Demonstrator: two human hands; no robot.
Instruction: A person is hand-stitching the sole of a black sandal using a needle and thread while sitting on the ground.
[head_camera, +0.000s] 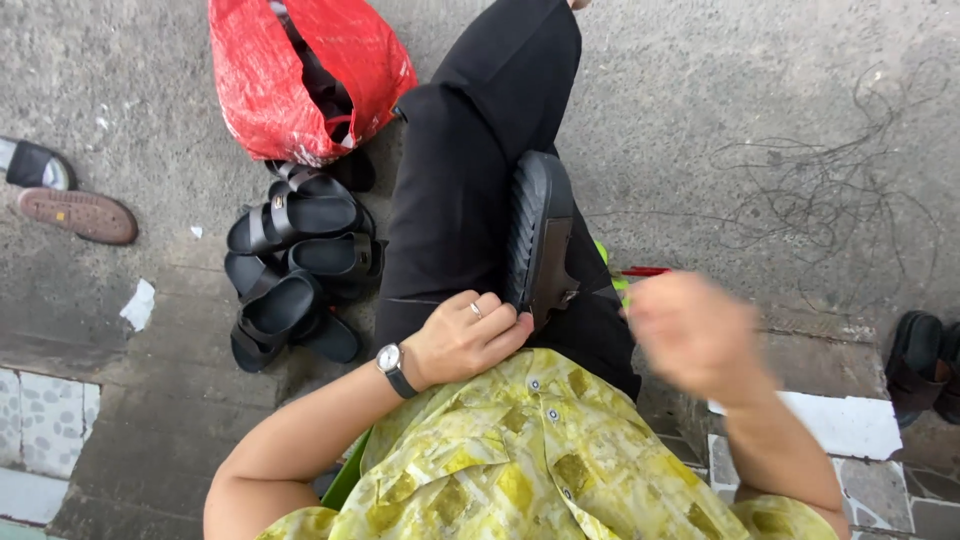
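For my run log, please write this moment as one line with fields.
left hand: holds sandal on lap | right hand: blurred, grip unclear | ground: sandal pile, red bag

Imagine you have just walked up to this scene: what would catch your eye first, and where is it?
The bright red bag at the top left stands out against the grey ground, with a pile of black sandals just below it. In the centre, the left hand steadies a black sandal set on edge on the person's lap, while the blurred right hand is raised beside it.
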